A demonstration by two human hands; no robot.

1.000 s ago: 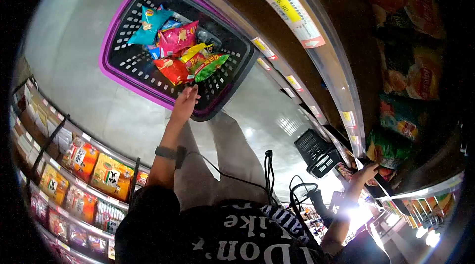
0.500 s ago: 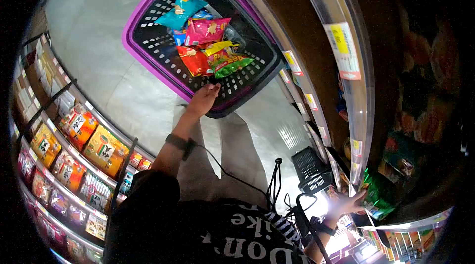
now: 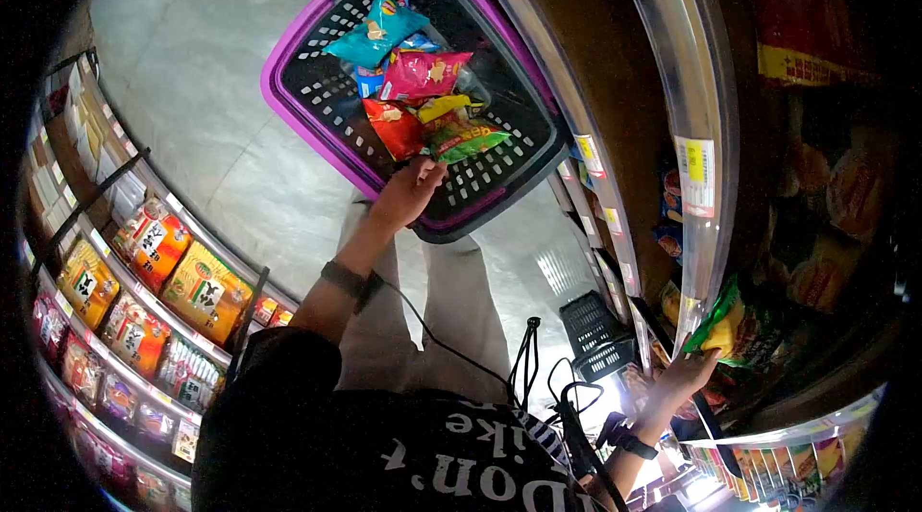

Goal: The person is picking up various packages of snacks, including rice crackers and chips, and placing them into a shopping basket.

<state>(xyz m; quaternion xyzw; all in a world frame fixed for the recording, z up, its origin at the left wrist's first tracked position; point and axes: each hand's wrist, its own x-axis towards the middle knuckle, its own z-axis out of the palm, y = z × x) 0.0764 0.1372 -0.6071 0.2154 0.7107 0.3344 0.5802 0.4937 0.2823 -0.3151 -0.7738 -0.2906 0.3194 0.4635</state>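
Observation:
At the near side of a purple-rimmed black shopping basket (image 3: 288,113), my left hand (image 3: 413,190) is closed around its handle or edge; the exact grip is partly hidden. Several snack bags lie inside: a teal bag (image 3: 373,35), a pink bag (image 3: 424,74), a red bag (image 3: 392,128) and a green-and-yellow bag (image 3: 468,139). On the right, at the shelf edge, my right hand (image 3: 687,376) has its fingers on a green snack bag (image 3: 727,320) with a yellow patch. The far side of that bag fades into shadow.
Curved shelf edges with price tags (image 3: 695,171) run down the right, close to the basket. Packaged snacks (image 3: 206,291) fill racks on the left. A second black basket (image 3: 591,325) stands on the floor behind. A cable hangs from my left wrist.
The basket and my left hand have shifted slightly right and down in view. My right hand, blurred before, has moved up along the shelf, and the green bag appears higher with it.

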